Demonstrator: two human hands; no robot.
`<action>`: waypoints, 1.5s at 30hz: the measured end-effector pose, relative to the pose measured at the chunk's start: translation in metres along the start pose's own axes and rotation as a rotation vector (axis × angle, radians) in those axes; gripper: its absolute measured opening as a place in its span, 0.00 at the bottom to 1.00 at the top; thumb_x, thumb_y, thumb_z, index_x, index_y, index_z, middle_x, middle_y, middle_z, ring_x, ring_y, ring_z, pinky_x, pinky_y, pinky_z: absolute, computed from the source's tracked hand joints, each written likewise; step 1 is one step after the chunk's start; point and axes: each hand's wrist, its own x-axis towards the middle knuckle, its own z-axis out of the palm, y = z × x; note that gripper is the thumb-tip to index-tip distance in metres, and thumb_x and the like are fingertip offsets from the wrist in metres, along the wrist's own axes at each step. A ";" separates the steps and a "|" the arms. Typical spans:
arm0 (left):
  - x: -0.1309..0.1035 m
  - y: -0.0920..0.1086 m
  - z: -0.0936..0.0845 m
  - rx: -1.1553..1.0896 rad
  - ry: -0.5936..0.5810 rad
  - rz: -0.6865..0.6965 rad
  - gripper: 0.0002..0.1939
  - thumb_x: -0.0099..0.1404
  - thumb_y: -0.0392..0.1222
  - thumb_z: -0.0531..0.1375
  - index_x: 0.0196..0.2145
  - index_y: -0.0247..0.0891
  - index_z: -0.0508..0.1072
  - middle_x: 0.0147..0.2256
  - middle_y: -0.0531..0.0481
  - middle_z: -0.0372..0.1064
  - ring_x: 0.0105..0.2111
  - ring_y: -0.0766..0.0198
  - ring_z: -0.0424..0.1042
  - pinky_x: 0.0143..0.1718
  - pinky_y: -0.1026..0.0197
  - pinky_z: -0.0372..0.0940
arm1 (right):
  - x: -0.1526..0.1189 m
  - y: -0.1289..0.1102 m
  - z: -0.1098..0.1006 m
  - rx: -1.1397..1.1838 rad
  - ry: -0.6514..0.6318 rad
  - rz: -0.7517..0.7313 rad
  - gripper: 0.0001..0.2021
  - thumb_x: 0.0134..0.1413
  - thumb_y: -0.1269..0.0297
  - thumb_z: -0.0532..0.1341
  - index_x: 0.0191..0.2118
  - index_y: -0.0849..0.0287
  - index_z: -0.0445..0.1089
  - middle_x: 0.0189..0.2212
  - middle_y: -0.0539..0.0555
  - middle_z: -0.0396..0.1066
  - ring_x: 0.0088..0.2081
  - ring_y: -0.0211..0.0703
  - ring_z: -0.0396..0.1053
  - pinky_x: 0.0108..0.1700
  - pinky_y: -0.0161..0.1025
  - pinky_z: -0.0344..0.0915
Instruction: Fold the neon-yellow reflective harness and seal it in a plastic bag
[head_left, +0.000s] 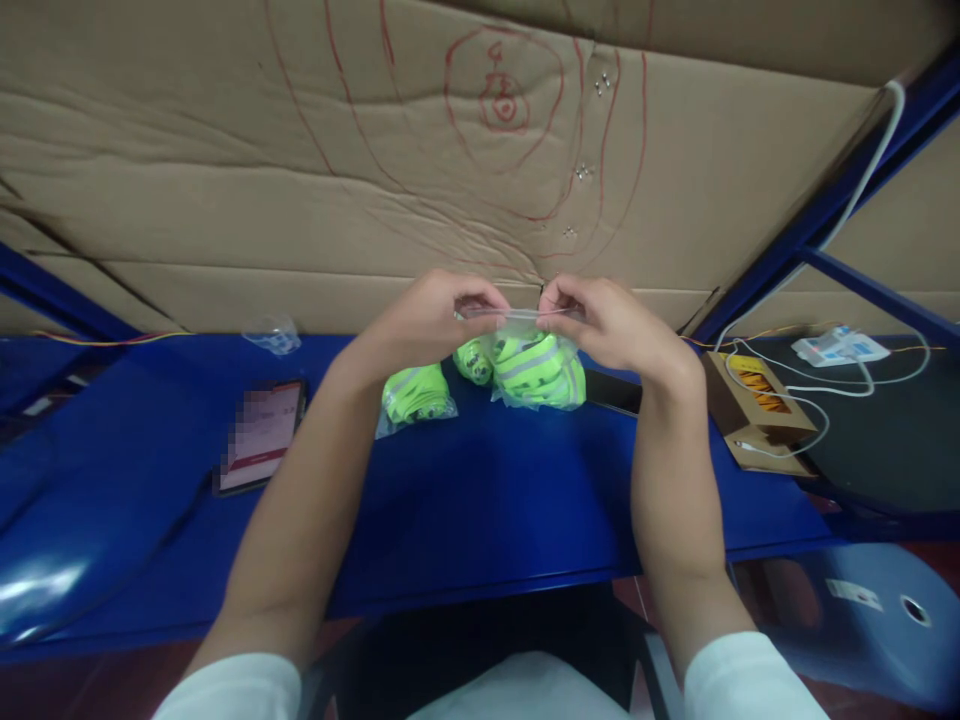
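1. The left hand [427, 315] and right hand [607, 320] are raised above the rear of the blue worktop [480, 500], close together, fingertips facing.
2. Both hands are closed in a pinch on the top edge of a clear plastic bag [536, 365]. One hand takes each end of the mouth strip, which appears to keep the opening taut and level.
3. The bag holds a folded neon-green item with grey bands. It hangs below the fingers, its lower end touching or just above the worktop near the rear edge; which one cannot be told.
4. A second bagged green item [415, 395] lies on the worktop just left of the held bag, below the left wrist. A smaller green bundle [474, 360] sits between the two.
5. A phone [261, 435] lies face up toward the worktop's left side, well apart from the hands.
6. A crumpled empty clear bag [274, 335] rests at the rear left edge.
7. An open cardboard box [754, 410] with orange contents sits at the right edge, white cable [862, 375] looped near it.
8. A cardboard sheet [300, 150] with red pen marks backs the worktop.
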 end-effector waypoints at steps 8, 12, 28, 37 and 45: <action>-0.005 0.011 -0.011 0.089 0.042 0.049 0.09 0.64 0.46 0.64 0.35 0.39 0.81 0.32 0.50 0.76 0.34 0.64 0.71 0.36 0.64 0.62 | -0.007 -0.008 -0.007 0.086 -0.061 0.016 0.08 0.61 0.61 0.65 0.41 0.59 0.73 0.30 0.49 0.71 0.31 0.38 0.64 0.36 0.37 0.57; -0.006 0.009 -0.015 0.083 -0.040 0.033 0.13 0.64 0.50 0.65 0.38 0.38 0.82 0.35 0.49 0.78 0.36 0.63 0.73 0.39 0.64 0.64 | -0.006 -0.006 -0.007 0.061 -0.087 0.023 0.07 0.63 0.61 0.63 0.37 0.59 0.74 0.29 0.49 0.71 0.30 0.37 0.64 0.35 0.37 0.57; -0.004 -0.017 -0.015 0.164 -0.219 0.000 0.13 0.65 0.48 0.60 0.37 0.37 0.80 0.34 0.48 0.79 0.32 0.63 0.72 0.33 0.64 0.61 | 0.006 0.024 0.011 0.148 -0.279 0.099 0.11 0.57 0.57 0.65 0.39 0.59 0.74 0.29 0.50 0.72 0.30 0.39 0.66 0.33 0.36 0.60; 0.000 -0.017 0.000 0.094 -0.249 0.020 0.15 0.68 0.50 0.58 0.42 0.37 0.78 0.37 0.49 0.78 0.35 0.63 0.72 0.35 0.64 0.62 | 0.018 0.018 0.038 -0.067 -0.258 0.031 0.07 0.58 0.62 0.64 0.33 0.59 0.70 0.27 0.49 0.69 0.28 0.37 0.61 0.32 0.36 0.50; -0.001 -0.017 -0.005 0.235 -0.204 0.023 0.12 0.65 0.47 0.60 0.37 0.37 0.79 0.34 0.48 0.77 0.32 0.63 0.70 0.33 0.64 0.60 | 0.020 0.029 0.036 0.041 -0.244 0.038 0.06 0.56 0.62 0.64 0.34 0.59 0.72 0.27 0.48 0.71 0.28 0.37 0.63 0.32 0.35 0.53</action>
